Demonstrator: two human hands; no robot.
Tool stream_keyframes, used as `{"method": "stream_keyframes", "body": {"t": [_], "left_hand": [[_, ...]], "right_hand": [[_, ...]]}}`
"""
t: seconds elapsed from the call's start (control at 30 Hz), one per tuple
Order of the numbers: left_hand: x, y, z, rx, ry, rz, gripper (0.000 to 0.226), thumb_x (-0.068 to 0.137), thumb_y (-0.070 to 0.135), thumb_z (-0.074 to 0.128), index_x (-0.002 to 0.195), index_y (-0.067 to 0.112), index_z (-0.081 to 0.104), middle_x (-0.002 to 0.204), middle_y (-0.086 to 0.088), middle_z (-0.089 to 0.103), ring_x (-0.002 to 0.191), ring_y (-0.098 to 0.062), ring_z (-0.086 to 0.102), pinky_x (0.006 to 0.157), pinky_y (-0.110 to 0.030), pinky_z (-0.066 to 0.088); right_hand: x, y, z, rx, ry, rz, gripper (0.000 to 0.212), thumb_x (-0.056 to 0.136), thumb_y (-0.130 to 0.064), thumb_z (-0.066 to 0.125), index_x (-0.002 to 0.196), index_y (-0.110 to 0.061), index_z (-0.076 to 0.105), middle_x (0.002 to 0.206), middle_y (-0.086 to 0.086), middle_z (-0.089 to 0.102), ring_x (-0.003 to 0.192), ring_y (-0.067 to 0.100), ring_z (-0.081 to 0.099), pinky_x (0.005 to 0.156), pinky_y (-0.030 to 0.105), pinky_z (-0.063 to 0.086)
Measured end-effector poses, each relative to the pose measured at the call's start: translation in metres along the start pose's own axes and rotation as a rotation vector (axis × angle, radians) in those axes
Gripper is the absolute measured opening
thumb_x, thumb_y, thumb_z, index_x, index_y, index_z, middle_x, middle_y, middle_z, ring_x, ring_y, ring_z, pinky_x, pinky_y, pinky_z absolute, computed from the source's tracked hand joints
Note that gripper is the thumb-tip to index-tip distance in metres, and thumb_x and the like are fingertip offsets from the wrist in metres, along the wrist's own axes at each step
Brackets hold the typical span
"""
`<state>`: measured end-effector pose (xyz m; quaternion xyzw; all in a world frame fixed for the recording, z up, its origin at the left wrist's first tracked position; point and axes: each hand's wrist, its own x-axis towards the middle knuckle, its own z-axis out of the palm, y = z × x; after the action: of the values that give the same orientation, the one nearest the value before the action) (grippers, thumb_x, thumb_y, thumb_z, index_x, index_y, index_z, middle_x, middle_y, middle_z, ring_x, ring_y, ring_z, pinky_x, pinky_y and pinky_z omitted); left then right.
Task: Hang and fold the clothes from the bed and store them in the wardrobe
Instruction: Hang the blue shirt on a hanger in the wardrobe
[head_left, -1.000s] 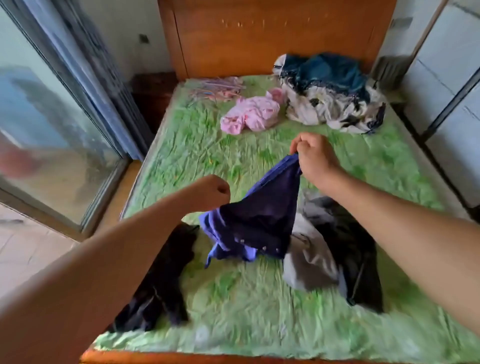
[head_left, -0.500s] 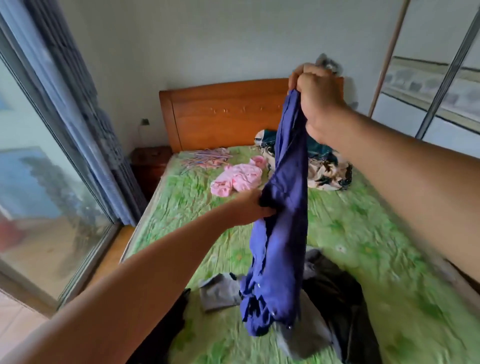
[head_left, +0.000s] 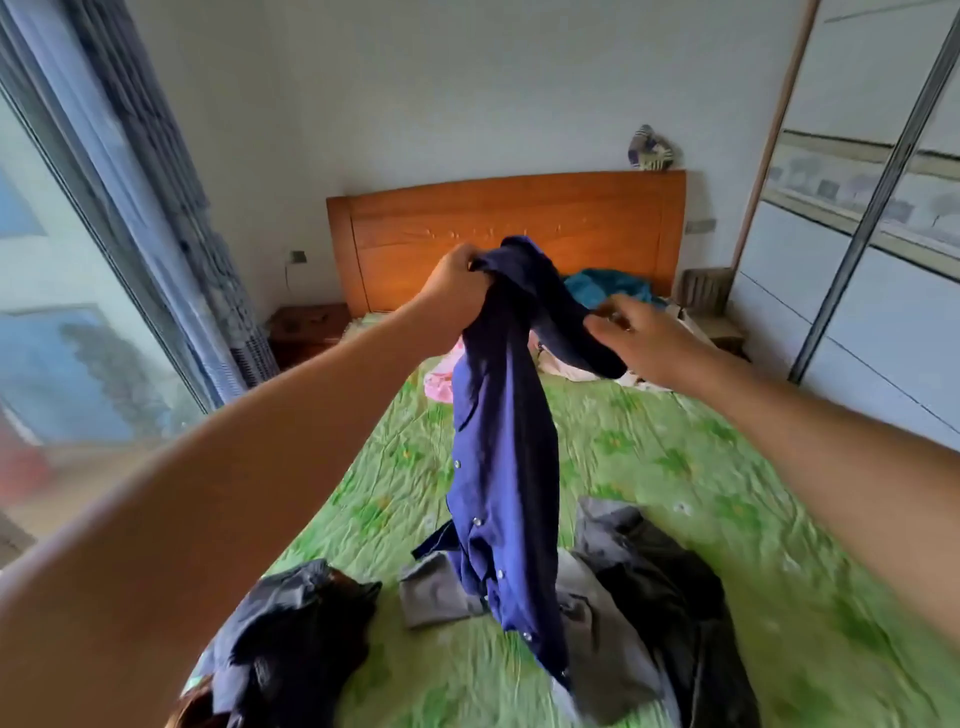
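A dark blue buttoned shirt (head_left: 501, 467) hangs in the air above the bed (head_left: 701, 467), its lower end reaching the clothes below. My left hand (head_left: 457, 291) grips its top edge in a closed fist. My right hand (head_left: 644, 338) sits to the right with fingers spread, touching a fold of the same shirt from above. Whether it grips the cloth is unclear. The wardrobe (head_left: 872, 260) with sliding doors stands at the right.
On the green sheet lie a grey and black pile (head_left: 639, 613), a dark garment (head_left: 291, 639) at front left, a pink garment (head_left: 439, 382) and a teal and white heap (head_left: 608, 291) by the wooden headboard (head_left: 509, 223). A glass door with curtain is left.
The shirt went from lying on the bed to hanging high. My left hand took over the top edge; my right hand let go of it and moved down to the right.
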<state>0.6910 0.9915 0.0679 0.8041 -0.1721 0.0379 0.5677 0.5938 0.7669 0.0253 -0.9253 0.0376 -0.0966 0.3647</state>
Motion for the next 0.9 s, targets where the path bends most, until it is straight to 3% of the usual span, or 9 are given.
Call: {"method": "stream_keyframes", "body": {"t": [0.07, 0.17, 0.27, 0.33, 0.43, 0.53, 0.7, 0.8, 0.9], "left_hand": [[0.008, 0.023, -0.006, -0.082, 0.046, 0.014, 0.026, 0.092, -0.004, 0.041, 0.089, 0.012, 0.061, 0.086, -0.013, 0.062, 0.081, -0.025, 0.061, 0.071, -0.041, 0.053], [0.016, 0.058, -0.013, -0.274, 0.136, 0.012, 0.026, 0.096, -0.006, 0.040, 0.096, 0.008, 0.062, 0.099, -0.020, 0.064, 0.092, -0.032, 0.064, 0.086, -0.049, 0.055], [0.016, 0.081, -0.025, -0.502, 0.139, -0.020, 0.028, 0.098, -0.006, 0.036, 0.105, 0.004, 0.061, 0.095, -0.020, 0.066, 0.083, -0.032, 0.068, 0.071, -0.041, 0.060], [0.012, 0.082, -0.033, -0.549, 0.151, -0.007, 0.030, 0.096, -0.009, 0.034, 0.096, 0.006, 0.061, 0.084, -0.015, 0.065, 0.072, -0.026, 0.065, 0.063, -0.034, 0.057], [0.005, 0.055, -0.052, -0.405, 0.249, -0.007, 0.030, 0.093, -0.008, 0.041, 0.090, 0.014, 0.061, 0.080, -0.007, 0.066, 0.073, -0.020, 0.063, 0.070, -0.034, 0.055], [0.003, 0.006, -0.075, -0.067, 0.215, -0.101, 0.038, 0.094, 0.002, 0.043, 0.126, 0.018, 0.055, 0.112, -0.011, 0.065, 0.092, -0.022, 0.062, 0.081, -0.038, 0.053], [-0.018, -0.071, -0.093, 0.258, 0.105, -0.288, 0.050, 0.090, -0.002, 0.050, 0.138, 0.011, 0.050, 0.096, -0.011, 0.058, 0.071, -0.021, 0.051, 0.059, -0.030, 0.040], [-0.037, -0.097, -0.101, 0.567, -0.186, -0.415, 0.077, 0.085, 0.010, 0.074, 0.151, 0.023, 0.035, 0.133, -0.011, 0.054, 0.102, -0.027, 0.059, 0.076, -0.034, 0.051], [-0.057, -0.100, -0.087, 0.535, -0.349, -0.321, 0.089, 0.081, 0.014, 0.083, 0.153, 0.023, 0.033, 0.149, -0.014, 0.045, 0.130, -0.026, 0.049, 0.097, -0.031, 0.047]], "right_hand": [[-0.020, 0.015, 0.036, 0.024, -0.135, 0.016, 0.074, 0.071, -0.093, 0.046, 0.122, -0.040, 0.054, 0.110, -0.011, 0.066, 0.096, 0.011, 0.065, 0.082, 0.034, 0.051], [-0.040, 0.032, 0.098, 0.061, -0.272, 0.018, 0.098, 0.052, -0.100, 0.053, 0.129, -0.039, 0.057, 0.119, -0.018, 0.064, 0.107, 0.006, 0.062, 0.090, 0.022, 0.048], [-0.045, 0.035, 0.142, 0.043, -0.205, 0.041, 0.051, 0.081, -0.055, 0.074, 0.122, -0.026, 0.065, 0.113, -0.004, 0.070, 0.105, 0.018, 0.067, 0.078, 0.022, 0.046], [-0.036, 0.031, 0.155, 0.071, -0.030, 0.102, 0.022, 0.095, -0.023, 0.063, 0.112, -0.009, 0.068, 0.107, 0.016, 0.071, 0.100, 0.034, 0.067, 0.069, 0.029, 0.038], [-0.021, 0.008, 0.141, 0.212, 0.079, 0.156, 0.015, 0.095, -0.009, 0.054, 0.105, -0.008, 0.064, 0.099, 0.019, 0.068, 0.092, 0.038, 0.064, 0.066, 0.031, 0.034], [-0.004, -0.017, 0.113, 0.288, 0.151, 0.117, 0.022, 0.091, -0.006, 0.052, 0.107, -0.012, 0.066, 0.095, 0.012, 0.070, 0.086, 0.030, 0.063, 0.064, 0.029, 0.040], [0.020, -0.048, 0.074, 0.405, 0.115, 0.144, 0.021, 0.082, -0.012, 0.050, 0.081, -0.017, 0.070, 0.067, -0.002, 0.071, 0.068, 0.021, 0.069, 0.056, 0.026, 0.049], [0.033, -0.059, 0.064, 0.410, 0.027, 0.151, 0.021, 0.077, -0.013, 0.053, 0.087, -0.005, 0.069, 0.087, 0.021, 0.074, 0.082, 0.035, 0.072, 0.070, 0.038, 0.052], [0.039, -0.070, 0.057, 0.536, 0.009, 0.190, 0.020, 0.078, -0.004, 0.059, 0.094, 0.005, 0.066, 0.089, 0.029, 0.069, 0.078, 0.038, 0.069, 0.067, 0.036, 0.049]]}}
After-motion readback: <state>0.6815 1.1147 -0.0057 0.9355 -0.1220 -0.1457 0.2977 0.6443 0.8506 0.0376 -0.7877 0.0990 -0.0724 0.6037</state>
